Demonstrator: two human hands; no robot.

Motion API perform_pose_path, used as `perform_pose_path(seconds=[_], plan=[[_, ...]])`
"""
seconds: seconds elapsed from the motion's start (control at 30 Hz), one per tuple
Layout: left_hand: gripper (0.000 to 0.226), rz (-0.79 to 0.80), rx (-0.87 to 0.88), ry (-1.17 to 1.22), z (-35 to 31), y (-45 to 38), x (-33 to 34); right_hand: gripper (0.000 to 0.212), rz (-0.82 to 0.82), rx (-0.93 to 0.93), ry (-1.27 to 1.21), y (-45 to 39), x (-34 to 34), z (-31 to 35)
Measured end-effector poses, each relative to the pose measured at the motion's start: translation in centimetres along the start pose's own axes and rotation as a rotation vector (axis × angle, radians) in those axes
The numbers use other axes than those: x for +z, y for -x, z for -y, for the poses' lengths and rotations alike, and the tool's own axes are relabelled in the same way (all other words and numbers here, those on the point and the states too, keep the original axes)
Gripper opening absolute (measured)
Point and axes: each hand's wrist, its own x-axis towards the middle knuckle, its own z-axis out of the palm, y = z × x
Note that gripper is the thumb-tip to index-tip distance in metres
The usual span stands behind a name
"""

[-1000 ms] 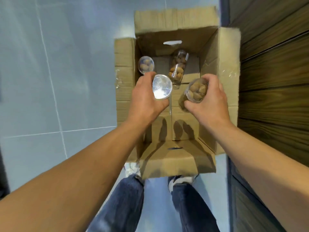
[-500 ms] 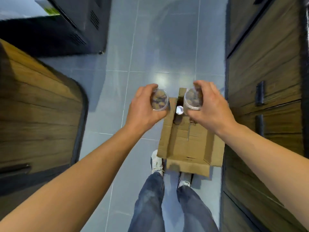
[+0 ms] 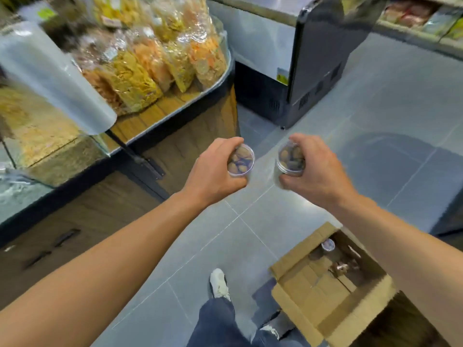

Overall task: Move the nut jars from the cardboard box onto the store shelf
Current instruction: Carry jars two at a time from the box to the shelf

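Observation:
My left hand [image 3: 215,171] grips a clear nut jar [image 3: 241,160] and my right hand [image 3: 317,169] grips a second clear nut jar [image 3: 290,159]. Both jars are held upright at chest height over the grey floor, lids toward me. The open cardboard box [image 3: 325,291] sits on the floor at lower right, below my right forearm. One more jar [image 3: 328,244] stands in its far corner and another lies blurred inside. A wooden store shelf [image 3: 160,111] with a glass rim stands at upper left, left of my left hand.
Bags of yellow and orange snacks [image 3: 150,53] fill the shelf top, with a grey plastic bag [image 3: 50,73] beside them. A black chest freezer [image 3: 305,71] stands ahead. My white shoe [image 3: 219,284] and jeans are below. Dark wooden cabinets line the lower left.
Both hands lifted the jars out of the box and away from it. My view swung up and left, so the box now lies at lower right and the snack shelf has come into sight.

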Motion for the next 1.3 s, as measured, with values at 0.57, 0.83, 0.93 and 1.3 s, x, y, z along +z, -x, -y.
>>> perform_pose_path(seconds=[0.57,0.83,0.93,1.3], plan=[[0.077,-0.403,-0.127,-0.027,14.0,-3.7,-23.0,0.078,0.000,-0.381,0.062,-17.3,5.5,24.0],[0.080,-0.549,-0.106,-0.047,16.1,-12.9,-30.4,0.079,-0.032,-0.493,0.054,-28.8,5.7,29.2],[0.078,-0.578,-0.119,-0.109,17.2,-17.3,-32.0,0.080,-0.033,-0.536,0.065,-34.3,6.3,30.1],[0.079,-0.723,-0.343,-0.239,22.6,-29.7,-36.8,0.075,0.072,-0.734,0.020,-53.8,8.5,34.6]])
